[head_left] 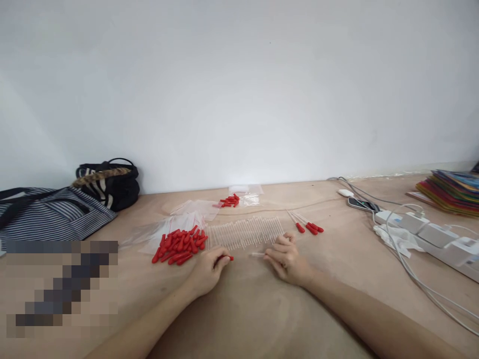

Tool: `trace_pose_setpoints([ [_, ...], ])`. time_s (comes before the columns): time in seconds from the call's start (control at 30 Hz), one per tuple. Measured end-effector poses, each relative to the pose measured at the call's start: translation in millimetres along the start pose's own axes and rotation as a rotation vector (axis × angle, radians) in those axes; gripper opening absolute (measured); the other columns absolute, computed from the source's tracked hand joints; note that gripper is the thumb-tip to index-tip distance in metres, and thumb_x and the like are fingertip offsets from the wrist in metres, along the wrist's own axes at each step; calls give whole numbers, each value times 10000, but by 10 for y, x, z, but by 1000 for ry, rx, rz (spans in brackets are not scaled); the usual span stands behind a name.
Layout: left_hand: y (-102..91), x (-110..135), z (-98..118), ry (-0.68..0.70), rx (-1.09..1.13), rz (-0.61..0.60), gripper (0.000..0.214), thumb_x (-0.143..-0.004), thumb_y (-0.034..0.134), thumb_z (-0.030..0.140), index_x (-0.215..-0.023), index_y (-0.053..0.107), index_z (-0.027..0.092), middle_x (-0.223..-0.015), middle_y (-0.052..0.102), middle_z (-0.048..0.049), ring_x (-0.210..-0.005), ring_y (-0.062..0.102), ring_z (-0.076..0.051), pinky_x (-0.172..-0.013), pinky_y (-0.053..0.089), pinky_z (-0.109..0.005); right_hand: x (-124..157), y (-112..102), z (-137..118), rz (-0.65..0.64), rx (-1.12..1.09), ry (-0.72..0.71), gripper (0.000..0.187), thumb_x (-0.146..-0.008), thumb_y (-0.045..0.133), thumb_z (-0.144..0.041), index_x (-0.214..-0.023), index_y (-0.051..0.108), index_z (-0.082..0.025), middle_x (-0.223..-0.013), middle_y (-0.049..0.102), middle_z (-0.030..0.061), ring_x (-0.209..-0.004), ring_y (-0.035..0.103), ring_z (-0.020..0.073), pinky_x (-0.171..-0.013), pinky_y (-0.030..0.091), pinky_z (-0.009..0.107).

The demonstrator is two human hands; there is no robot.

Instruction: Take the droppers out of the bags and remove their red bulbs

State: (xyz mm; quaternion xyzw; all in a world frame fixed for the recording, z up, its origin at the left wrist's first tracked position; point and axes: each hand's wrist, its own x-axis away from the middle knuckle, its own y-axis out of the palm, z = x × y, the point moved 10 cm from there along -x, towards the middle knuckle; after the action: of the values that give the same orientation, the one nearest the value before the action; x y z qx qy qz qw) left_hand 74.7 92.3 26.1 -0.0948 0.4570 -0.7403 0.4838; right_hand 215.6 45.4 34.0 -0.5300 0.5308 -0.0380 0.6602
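My left hand [211,267] is closed around a red rubber dropper bulb [231,258], whose end pokes out toward the right. Across a small gap, my right hand [286,259] pinches a thin clear dropper tube [257,255] that points left at the bulb. A pile of red bulbs [181,244] lies beside my left hand. Behind both hands stretches a row of clear tubes [243,233] laid side by side. To the right of the row are several droppers with red bulbs fitted on their tubes [311,228].
Clear plastic bags [192,212] lie behind the pile. More red bulbs [229,201] and clear tubes [251,199] sit near the wall. Bags [60,209] stand at left. A power strip [434,234] with cables, a dark device [362,204] and stacked colourful packets [451,192] are at right.
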Motion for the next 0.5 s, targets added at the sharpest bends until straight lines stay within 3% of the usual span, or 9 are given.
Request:
trace_pose_setpoints([
  [0.17,-61,83,-117,-13,4,6,187,-826,443,251,-835,622,197,-786,637,-21,-711,584,-150,-639,455,-246,92,-122,364,93,50,233,292,-883,363,-237,-820,645,-194,-646,598,17,-676,456,141,-762,235,319],
  [0.27,-169,115,-120,4,-38,96,235,-831,411,249,-911,626,199,-873,612,-46,-756,592,-154,-646,477,-254,129,-191,593,170,174,391,287,-861,359,-209,-938,635,-186,-732,637,38,-735,488,157,-773,217,320],
  [0.4,-579,166,-259,-44,-130,312,265,-802,425,308,-939,610,177,-896,612,-69,-806,604,-181,-708,489,-291,199,-256,951,185,329,587,261,-828,375,-210,-858,632,-178,-766,661,53,-777,495,176,-784,187,337],
  [0.5,-963,243,-565,-240,-171,405,285,-771,446,371,-919,569,161,-820,636,-57,-679,613,-171,-647,492,-273,243,-247,1165,127,376,675,252,-813,380,-224,-773,625,-179,-724,662,52,-772,488,184,-764,177,343],
])
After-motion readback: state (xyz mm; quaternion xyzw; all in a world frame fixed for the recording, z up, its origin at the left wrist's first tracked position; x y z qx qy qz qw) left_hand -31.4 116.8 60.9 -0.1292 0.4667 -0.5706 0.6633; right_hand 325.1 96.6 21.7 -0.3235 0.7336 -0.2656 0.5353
